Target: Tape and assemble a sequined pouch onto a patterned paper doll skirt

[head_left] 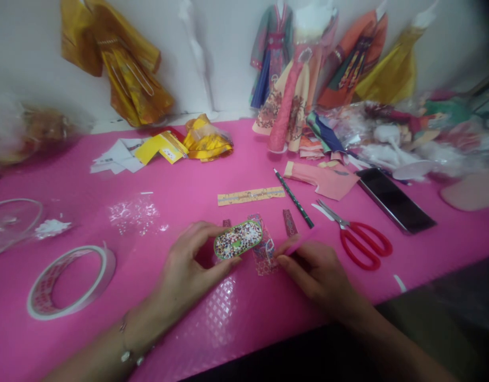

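Observation:
My left hand (189, 265) pinches a small oval piece (238, 240) with a green rim and a speckled, multicoloured face, holding it just above the pink table (244, 175). My right hand (316, 270) is closed around a thin pink stick-like tool (304, 241), its tip near a patterned paper piece (265, 249) lying flat between the hands. Two small dark red paper strips, one (289, 223) beside the other (227, 223), lie just beyond.
Red-handled scissors (359, 239), a dark pencil (294, 199), a long tan paper strip (250, 196), a black phone (393, 200) and a pink paper garment cut-out (324, 179) lie right of centre. A tape roll (71, 281) sits left. Paper costume dolls (292, 79) stand along the wall.

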`<state>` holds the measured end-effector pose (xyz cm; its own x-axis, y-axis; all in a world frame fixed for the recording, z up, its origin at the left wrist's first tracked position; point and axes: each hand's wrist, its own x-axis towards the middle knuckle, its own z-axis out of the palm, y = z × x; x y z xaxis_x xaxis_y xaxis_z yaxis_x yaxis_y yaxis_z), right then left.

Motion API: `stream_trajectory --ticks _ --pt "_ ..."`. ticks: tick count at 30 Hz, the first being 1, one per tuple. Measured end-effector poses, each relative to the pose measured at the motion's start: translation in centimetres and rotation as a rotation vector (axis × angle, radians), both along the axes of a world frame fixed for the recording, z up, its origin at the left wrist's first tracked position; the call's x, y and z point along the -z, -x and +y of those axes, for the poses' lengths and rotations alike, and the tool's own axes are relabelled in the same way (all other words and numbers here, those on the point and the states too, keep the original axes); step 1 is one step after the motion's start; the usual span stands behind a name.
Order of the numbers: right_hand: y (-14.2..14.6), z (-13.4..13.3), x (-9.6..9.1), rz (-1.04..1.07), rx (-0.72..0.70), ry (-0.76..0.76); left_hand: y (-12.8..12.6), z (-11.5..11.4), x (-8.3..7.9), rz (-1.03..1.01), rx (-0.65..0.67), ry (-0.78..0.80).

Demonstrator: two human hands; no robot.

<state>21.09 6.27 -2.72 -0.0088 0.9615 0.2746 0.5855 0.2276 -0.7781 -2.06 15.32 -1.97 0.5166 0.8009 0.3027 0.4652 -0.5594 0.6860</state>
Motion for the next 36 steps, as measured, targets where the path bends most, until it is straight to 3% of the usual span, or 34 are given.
stream_trajectory --ticks 36 --pt "0.03 -0.01 0.14 -0.071 -0.022 0.014 -0.10 0.10 -0.15 -0.007 0.035 0.013"
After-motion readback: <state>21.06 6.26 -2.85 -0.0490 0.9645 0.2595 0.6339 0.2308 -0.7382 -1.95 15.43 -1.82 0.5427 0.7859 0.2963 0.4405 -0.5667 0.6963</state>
